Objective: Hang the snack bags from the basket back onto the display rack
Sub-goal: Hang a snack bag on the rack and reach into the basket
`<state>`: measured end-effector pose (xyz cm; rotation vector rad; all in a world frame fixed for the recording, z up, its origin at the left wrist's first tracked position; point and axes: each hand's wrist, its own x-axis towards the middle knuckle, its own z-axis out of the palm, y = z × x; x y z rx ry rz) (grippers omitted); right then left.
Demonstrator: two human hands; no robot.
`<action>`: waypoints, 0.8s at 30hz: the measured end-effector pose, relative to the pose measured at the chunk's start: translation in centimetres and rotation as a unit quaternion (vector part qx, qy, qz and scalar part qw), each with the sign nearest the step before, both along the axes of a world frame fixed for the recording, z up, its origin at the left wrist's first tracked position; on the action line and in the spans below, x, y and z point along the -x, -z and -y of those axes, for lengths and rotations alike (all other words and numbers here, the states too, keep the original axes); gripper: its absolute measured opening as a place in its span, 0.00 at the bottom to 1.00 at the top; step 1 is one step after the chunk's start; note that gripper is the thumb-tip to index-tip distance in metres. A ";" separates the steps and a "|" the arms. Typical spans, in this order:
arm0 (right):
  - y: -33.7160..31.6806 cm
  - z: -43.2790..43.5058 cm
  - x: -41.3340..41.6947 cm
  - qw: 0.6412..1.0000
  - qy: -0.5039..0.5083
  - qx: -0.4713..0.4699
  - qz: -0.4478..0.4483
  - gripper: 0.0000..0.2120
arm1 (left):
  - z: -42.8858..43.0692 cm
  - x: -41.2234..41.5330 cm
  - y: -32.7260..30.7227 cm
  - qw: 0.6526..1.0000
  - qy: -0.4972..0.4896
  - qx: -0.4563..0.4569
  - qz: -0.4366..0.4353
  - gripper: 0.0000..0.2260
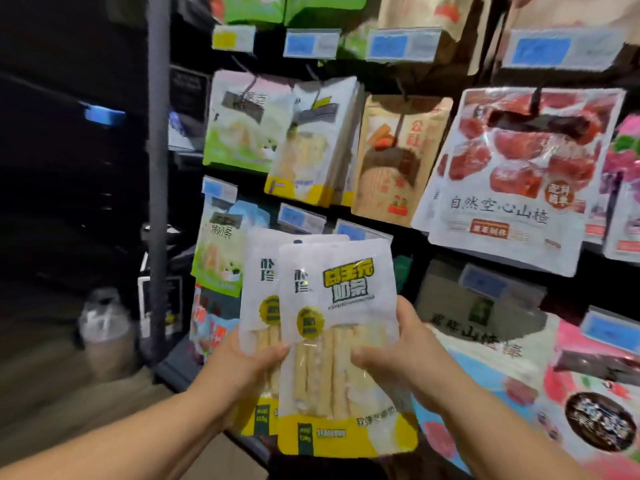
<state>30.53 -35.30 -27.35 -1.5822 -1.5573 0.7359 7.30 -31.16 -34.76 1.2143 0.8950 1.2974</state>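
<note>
Dim shop floor (69, 375) at 9 o'clock is dark and hard to make out. Display rack (158, 168) fills 12 to 3 o'clock; its price tags (401, 45) are blurred and its top packs (325, 8) are cut off. Two flat, glossy snack bags (346, 289), white over yellow, overlap at 6 o'clock, the rear one half hidden. Left hand (239, 368) and right hand (405, 358) clamp their lower halves, thumbs in front, fingers curled behind, unseen.

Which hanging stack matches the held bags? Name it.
The yellow-bottomed stack between the green-bottomed pack and the brown bag; its yellow base matches the held bags.
</note>
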 end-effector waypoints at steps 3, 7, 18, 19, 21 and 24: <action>2.2 -1.4 3.2 0.990 -0.019 0.014 -0.137 0.32 | -1.6 3.0 0.8 1.000 -0.008 -0.006 -0.014 0.32; 5.4 -3.9 6.9 0.944 -0.048 0.063 -0.319 0.26 | -4.4 5.8 2.5 0.999 -0.035 -0.002 -0.033 0.31; 7.5 -11.8 11.2 0.920 0.052 0.043 -0.385 0.15 | -11.0 9.7 5.7 0.991 -0.123 0.043 0.019 0.18; 7.5 -12.4 11.3 0.918 0.056 0.036 -0.390 0.14 | -11.5 10.2 6.0 0.991 -0.128 0.040 0.011 0.24; 7.4 -13.6 11.3 0.916 0.061 0.022 -0.397 0.15 | -13.0 11.3 7.2 0.991 -0.133 0.030 -0.012 0.31; 7.6 -15.1 11.6 0.913 0.069 0.012 -0.402 0.17 | -14.3 12.3 7.6 0.989 -0.137 0.022 -0.056 0.29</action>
